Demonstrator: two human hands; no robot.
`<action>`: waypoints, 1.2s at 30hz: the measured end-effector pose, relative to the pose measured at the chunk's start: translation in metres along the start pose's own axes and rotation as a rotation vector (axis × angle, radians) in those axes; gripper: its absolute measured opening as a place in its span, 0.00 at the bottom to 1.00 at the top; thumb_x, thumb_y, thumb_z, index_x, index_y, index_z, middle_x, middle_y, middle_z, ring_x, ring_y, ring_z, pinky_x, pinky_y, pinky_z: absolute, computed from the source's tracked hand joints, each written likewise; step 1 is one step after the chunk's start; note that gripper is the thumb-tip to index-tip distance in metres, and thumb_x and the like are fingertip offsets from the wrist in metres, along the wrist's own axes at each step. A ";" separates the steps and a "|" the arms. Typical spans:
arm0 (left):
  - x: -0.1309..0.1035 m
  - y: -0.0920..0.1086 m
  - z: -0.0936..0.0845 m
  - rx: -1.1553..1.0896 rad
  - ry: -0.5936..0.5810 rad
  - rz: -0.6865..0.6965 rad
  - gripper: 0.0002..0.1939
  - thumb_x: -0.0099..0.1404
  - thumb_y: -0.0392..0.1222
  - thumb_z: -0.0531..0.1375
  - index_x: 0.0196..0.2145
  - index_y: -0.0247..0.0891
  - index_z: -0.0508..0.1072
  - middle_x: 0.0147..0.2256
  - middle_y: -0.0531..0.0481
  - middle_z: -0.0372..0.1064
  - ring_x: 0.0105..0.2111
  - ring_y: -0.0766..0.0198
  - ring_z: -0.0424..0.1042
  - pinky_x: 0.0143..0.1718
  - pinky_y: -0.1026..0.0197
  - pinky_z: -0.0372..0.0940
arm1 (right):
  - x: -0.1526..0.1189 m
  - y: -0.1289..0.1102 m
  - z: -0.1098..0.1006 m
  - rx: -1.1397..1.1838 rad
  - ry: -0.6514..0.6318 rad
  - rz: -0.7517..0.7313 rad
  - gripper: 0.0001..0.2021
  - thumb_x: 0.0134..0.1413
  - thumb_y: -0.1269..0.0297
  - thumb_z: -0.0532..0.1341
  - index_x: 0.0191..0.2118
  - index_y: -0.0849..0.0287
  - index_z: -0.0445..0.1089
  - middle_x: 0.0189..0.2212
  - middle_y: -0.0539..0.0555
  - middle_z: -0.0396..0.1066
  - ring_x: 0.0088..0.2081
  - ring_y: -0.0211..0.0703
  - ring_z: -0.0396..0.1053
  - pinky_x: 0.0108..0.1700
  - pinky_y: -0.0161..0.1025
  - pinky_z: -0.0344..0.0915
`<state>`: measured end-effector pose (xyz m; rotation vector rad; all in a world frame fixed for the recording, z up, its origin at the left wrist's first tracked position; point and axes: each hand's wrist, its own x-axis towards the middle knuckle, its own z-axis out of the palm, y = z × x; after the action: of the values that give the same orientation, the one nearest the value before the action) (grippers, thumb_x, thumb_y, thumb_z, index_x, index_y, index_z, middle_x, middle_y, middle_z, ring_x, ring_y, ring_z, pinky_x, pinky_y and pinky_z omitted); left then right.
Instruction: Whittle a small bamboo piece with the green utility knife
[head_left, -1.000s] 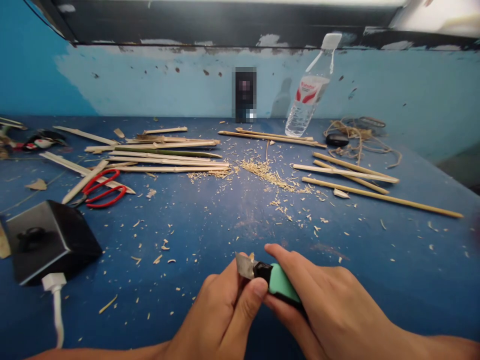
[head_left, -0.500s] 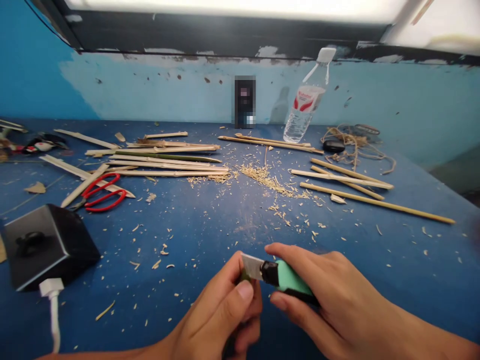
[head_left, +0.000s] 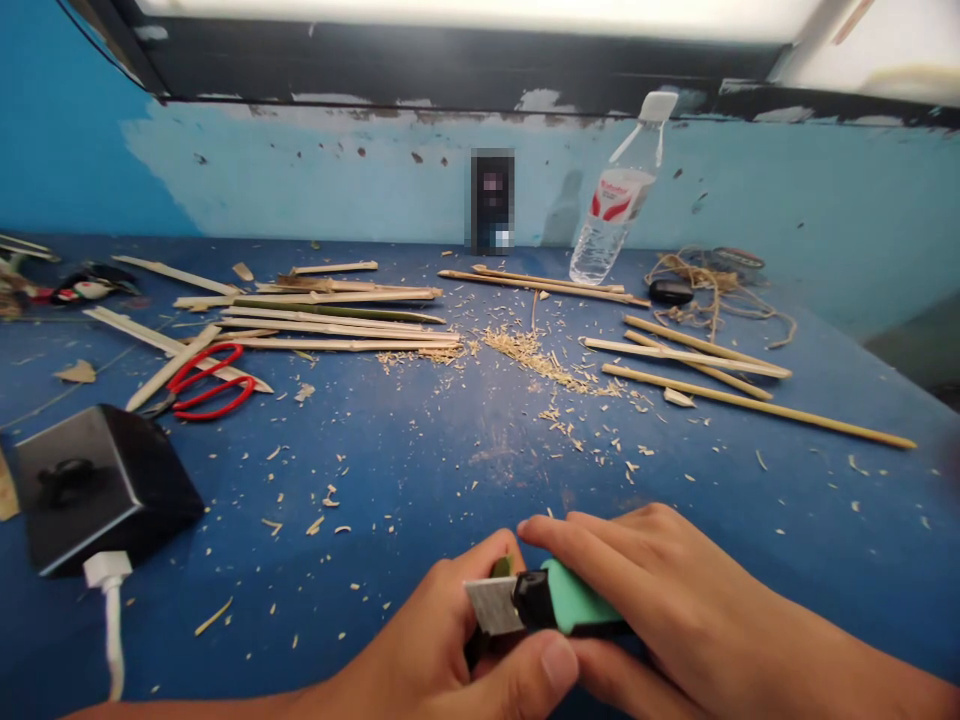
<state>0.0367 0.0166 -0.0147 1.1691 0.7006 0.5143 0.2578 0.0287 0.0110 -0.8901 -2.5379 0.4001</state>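
Observation:
My right hand is wrapped round the green and black handle of a utility knife, low in the view and right of centre. Its bare blade points left, over my left hand. That hand is closed on a dark green strip, of which only a short end shows between the fingers; the rest is hidden. The left thumb lies just below the knife's black collar, close to the right hand's fingers.
Pale split sticks, red-handled scissors and a black box with a white cable lie left. More sticks, a water bottle and tangled string stand or lie right. Shavings litter the blue table.
The knife blade has moved down and slightly left across my left hand. My left thumb has shifted right and down, and the two hands are closer together. The view has shifted slightly.

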 end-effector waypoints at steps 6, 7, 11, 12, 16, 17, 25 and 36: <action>-0.004 0.001 0.006 0.110 0.148 0.012 0.25 0.67 0.67 0.62 0.35 0.41 0.66 0.29 0.54 0.55 0.32 0.62 0.57 0.35 0.62 0.60 | 0.001 0.001 0.000 0.055 -0.092 0.029 0.25 0.79 0.49 0.43 0.49 0.62 0.72 0.37 0.58 0.81 0.30 0.43 0.79 0.29 0.38 0.71; -0.005 0.000 0.007 0.128 0.168 0.012 0.25 0.67 0.68 0.62 0.34 0.41 0.66 0.28 0.54 0.55 0.31 0.62 0.57 0.34 0.61 0.60 | 0.000 0.001 0.000 0.046 -0.089 0.035 0.26 0.79 0.50 0.42 0.48 0.62 0.72 0.38 0.58 0.82 0.30 0.44 0.79 0.29 0.39 0.71; -0.007 -0.003 0.008 0.154 0.187 -0.021 0.25 0.68 0.67 0.62 0.34 0.41 0.69 0.28 0.54 0.57 0.30 0.62 0.57 0.34 0.61 0.59 | -0.006 -0.003 -0.003 0.031 -0.088 0.046 0.29 0.79 0.50 0.38 0.45 0.61 0.72 0.37 0.56 0.82 0.28 0.43 0.79 0.26 0.40 0.71; -0.007 -0.004 0.007 0.155 0.201 -0.027 0.24 0.68 0.66 0.61 0.35 0.40 0.70 0.29 0.54 0.58 0.30 0.62 0.57 0.34 0.61 0.59 | -0.007 -0.004 -0.003 0.030 -0.102 0.058 0.29 0.79 0.49 0.38 0.46 0.60 0.72 0.36 0.55 0.82 0.27 0.43 0.79 0.26 0.40 0.72; -0.005 -0.007 0.001 0.156 0.186 -0.004 0.22 0.69 0.64 0.62 0.33 0.41 0.73 0.25 0.55 0.55 0.27 0.62 0.53 0.30 0.60 0.54 | -0.005 -0.011 -0.004 -0.015 -0.089 0.140 0.27 0.79 0.49 0.40 0.48 0.59 0.71 0.35 0.52 0.82 0.28 0.43 0.80 0.28 0.39 0.75; -0.004 -0.007 0.000 0.149 0.172 0.008 0.22 0.69 0.64 0.62 0.32 0.42 0.73 0.24 0.55 0.53 0.26 0.62 0.52 0.28 0.60 0.52 | -0.003 -0.013 -0.003 -0.026 -0.069 0.144 0.27 0.79 0.49 0.40 0.48 0.59 0.71 0.35 0.52 0.82 0.27 0.42 0.79 0.27 0.39 0.75; -0.001 -0.005 0.004 0.024 0.195 -0.018 0.28 0.68 0.69 0.60 0.28 0.41 0.66 0.25 0.54 0.54 0.25 0.64 0.49 0.25 0.60 0.48 | -0.008 -0.015 0.014 -0.083 0.077 0.158 0.23 0.80 0.54 0.42 0.57 0.64 0.67 0.38 0.56 0.83 0.30 0.45 0.81 0.26 0.39 0.75; -0.007 0.003 0.006 -0.209 0.107 -0.117 0.24 0.73 0.65 0.55 0.37 0.40 0.64 0.28 0.56 0.52 0.26 0.67 0.48 0.27 0.61 0.45 | -0.004 0.012 0.006 0.067 0.160 0.348 0.14 0.72 0.59 0.57 0.58 0.54 0.67 0.38 0.48 0.81 0.33 0.42 0.80 0.32 0.37 0.70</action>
<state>0.0362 0.0087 -0.0087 0.9047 0.7826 0.5409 0.2637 0.0345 -0.0002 -1.2875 -2.2126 0.4932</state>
